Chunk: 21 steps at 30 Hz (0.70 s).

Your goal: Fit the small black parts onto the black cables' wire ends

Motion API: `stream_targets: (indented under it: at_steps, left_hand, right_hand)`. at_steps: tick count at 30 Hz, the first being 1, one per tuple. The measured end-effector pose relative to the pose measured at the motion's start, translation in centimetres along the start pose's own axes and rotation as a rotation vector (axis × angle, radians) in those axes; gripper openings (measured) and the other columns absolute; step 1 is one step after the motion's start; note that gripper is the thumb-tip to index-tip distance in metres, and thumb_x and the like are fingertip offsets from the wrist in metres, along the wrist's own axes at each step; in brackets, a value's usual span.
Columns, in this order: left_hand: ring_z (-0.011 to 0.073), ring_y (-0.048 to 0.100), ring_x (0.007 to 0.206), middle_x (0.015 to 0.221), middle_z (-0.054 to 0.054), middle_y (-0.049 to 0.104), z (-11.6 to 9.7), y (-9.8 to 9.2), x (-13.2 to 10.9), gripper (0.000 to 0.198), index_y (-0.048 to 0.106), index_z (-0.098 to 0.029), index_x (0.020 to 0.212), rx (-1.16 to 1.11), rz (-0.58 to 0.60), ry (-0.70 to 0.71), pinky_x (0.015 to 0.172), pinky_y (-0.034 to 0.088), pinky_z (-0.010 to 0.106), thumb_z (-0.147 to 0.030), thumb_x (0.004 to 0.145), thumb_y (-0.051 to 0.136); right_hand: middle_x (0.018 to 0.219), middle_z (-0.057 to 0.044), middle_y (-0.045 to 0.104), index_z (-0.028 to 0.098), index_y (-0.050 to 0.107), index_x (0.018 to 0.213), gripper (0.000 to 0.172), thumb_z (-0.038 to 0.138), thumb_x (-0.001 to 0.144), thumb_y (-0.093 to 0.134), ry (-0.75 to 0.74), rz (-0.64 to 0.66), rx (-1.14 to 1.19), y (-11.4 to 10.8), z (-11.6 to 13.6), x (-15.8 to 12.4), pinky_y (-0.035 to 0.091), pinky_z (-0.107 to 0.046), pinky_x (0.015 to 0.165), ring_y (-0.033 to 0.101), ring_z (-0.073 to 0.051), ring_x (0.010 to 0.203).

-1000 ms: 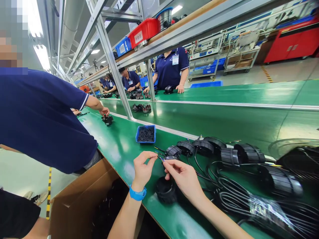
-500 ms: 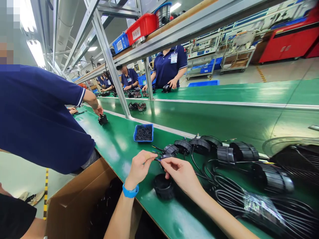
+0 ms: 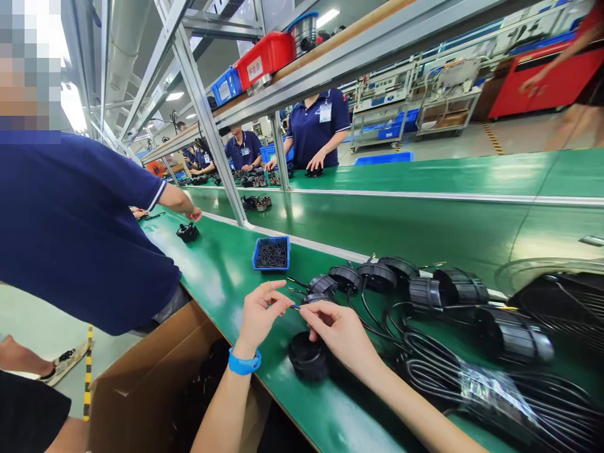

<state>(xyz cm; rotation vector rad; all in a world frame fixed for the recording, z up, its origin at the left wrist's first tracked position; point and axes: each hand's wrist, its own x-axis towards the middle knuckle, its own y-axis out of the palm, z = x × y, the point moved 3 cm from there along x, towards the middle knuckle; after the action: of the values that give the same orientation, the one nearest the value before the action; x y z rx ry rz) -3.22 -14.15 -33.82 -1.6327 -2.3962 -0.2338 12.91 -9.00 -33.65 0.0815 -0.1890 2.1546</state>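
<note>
While both hands work low over the green assembly bench (image 3: 207, 277), the biggest change is at the left hand (image 3: 259, 318), which wears a blue wristband (image 3: 244, 362). Its fingers have opened a little and now stand just beside the thin coloured wire ends (image 3: 296, 307), no longer pinching them. These wire ends lie between the two hands and come from a ribbed black housing (image 3: 317, 299). The fingers of the right hand (image 3: 342, 333) are narrow and seem closed on the wire ends, but they partly hide them, so I cannot be fully sure.

At 6 o'clock from the hands stands a round black cup (image 3: 307, 356), just below the right fingers. At 8 o'clock is an open cardboard box (image 3: 141, 384) against the bench edge. At 2 to 3 o'clock lies a row of black housings (image 3: 425, 289) with cables, and at 4 o'clock a bagged bundle of black cables (image 3: 495, 390).

At 11 o'clock sits a blue tray of small black wires (image 3: 271, 253). At 10 o'clock, the hand of a co-worker (image 3: 193, 214) has lifted just off a black part (image 3: 187, 233). Farther away, other workers (image 3: 316, 129) stand at the next bench, and a red crate (image 3: 264, 55) sits on the shelf above.
</note>
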Motion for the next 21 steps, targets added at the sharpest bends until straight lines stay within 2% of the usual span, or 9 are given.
stream_targets:
  at_steps: [9, 21]
  left_hand:
    - [0.0107, 0.06, 0.063, 0.075, 0.004, 0.072, 0.26, 0.19, 0.2, 0.042, 0.065, -0.013, 0.114, -0.03, -0.062, 0.032, 0.061, 0.048, 0.023, -0.033, 0.079, 0.076]
    - [0.0112, 0.059, 0.065, 0.073, 0.001, 0.067, 0.23, 0.32, 0.28, 0.037, 0.067, -0.015, 0.113, 0.039, -0.031, 0.069, 0.063, 0.048, 0.024, -0.034, 0.082, 0.073]
  right_hand:
    - [0.057, -0.001, 0.059, 0.016, 0.07, 0.076, 0.042, 0.057, 0.074, 0.062, 0.004, -0.033, 0.032, 0.08, -0.15, -0.04, 0.039, -0.028, 0.05, 0.057, -0.017, 0.048]
    - [0.051, -0.002, 0.059, 0.017, 0.069, 0.073, 0.04, 0.056, 0.076, 0.061, -0.014, -0.026, 0.014, 0.07, -0.2, 0.03, 0.041, -0.028, 0.052, 0.057, -0.018, 0.048]
